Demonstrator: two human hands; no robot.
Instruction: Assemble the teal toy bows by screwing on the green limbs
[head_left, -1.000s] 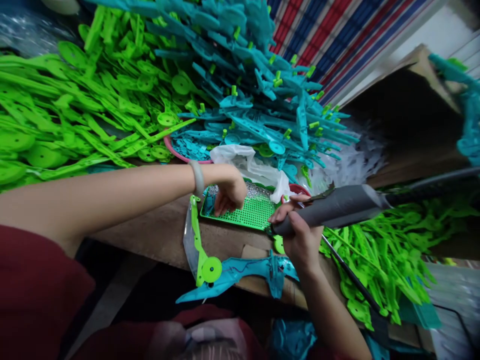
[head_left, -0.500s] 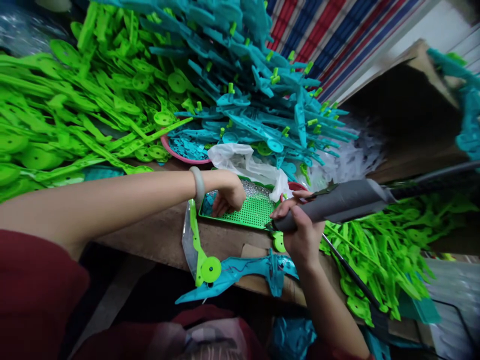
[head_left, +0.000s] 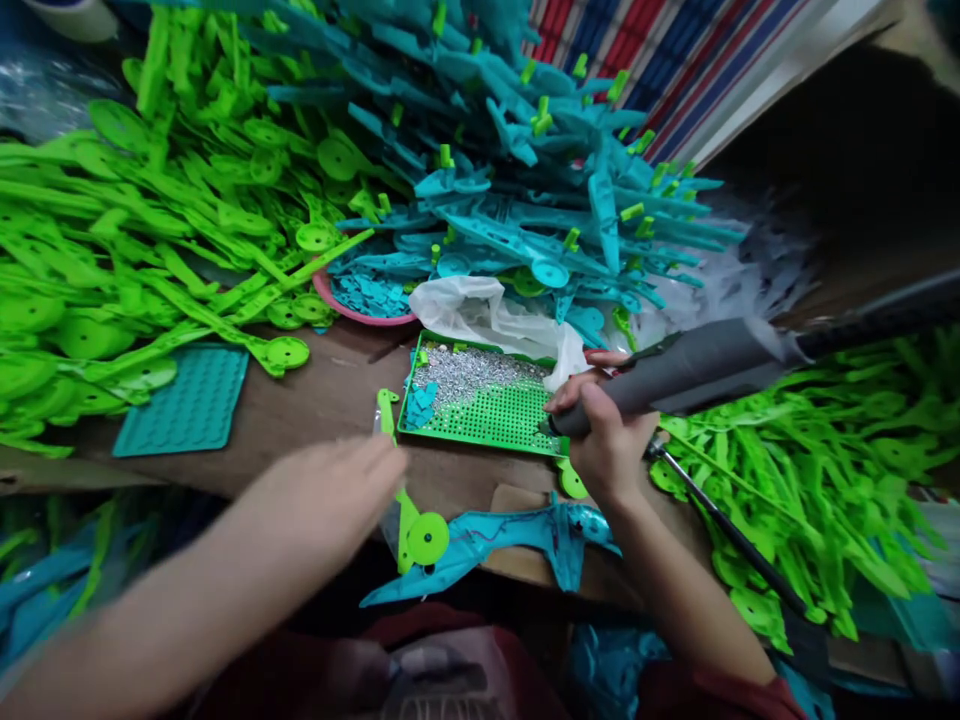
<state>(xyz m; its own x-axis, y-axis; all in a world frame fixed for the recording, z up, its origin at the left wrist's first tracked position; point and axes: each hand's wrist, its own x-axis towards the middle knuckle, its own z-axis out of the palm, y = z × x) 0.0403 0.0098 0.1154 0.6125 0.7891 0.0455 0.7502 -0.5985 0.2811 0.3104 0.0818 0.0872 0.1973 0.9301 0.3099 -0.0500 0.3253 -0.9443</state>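
My right hand (head_left: 607, 430) is wrapped round a dark grey power screwdriver (head_left: 690, 370), its tip over the right end of a green perforated tray (head_left: 491, 420). Silver screws (head_left: 472, 375) and small blue plastic pieces (head_left: 421, 402) lie in that tray. Blurred by motion, my left hand (head_left: 352, 480) is at a green plastic arm (head_left: 409, 515) with a round disc end; whether its fingers hold anything is not visible. The green arm's disc end lies on a long blue plastic part (head_left: 487, 535) at the table's front edge, beside some clear film.
Green plastic parts (head_left: 150, 210) are heaped at the left, with another green heap (head_left: 817, 470) at the right. Behind the tray rise piled blue parts (head_left: 517, 200). A pink bowl (head_left: 375, 317), a white plastic bag (head_left: 480, 305) and a teal textured sheet (head_left: 187, 400) are on the brown table (head_left: 307, 410).
My left hand has left the tray and moved down and left to the green arm. The right hand still grips the screwdriver. The view has shifted slightly, showing the teal sheet more fully.
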